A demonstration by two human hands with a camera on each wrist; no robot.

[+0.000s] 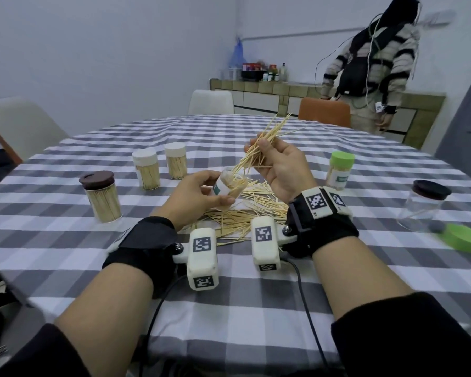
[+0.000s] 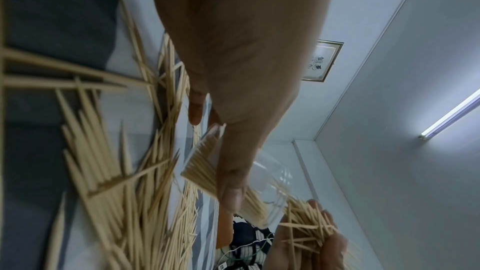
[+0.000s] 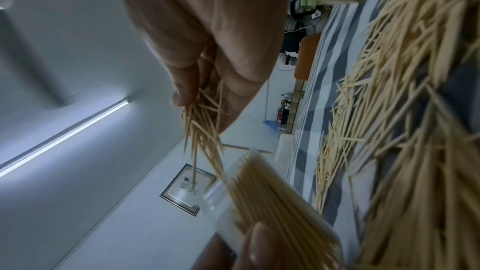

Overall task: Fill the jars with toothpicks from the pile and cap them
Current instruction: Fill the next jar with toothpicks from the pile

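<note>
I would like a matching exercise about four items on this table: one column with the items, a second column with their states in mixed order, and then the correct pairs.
Items:
1. jar with brown lid
2. jar in the left hand
3. loose green lid
4. jar with black lid

States:
A. tilted, open, being filled with toothpicks
B. capped, standing, empty
C. lying on the tablecloth, on no jar
D. capped, standing, full of toothpicks

Pairs: 1-D, 2-A, 3-C, 4-B
</note>
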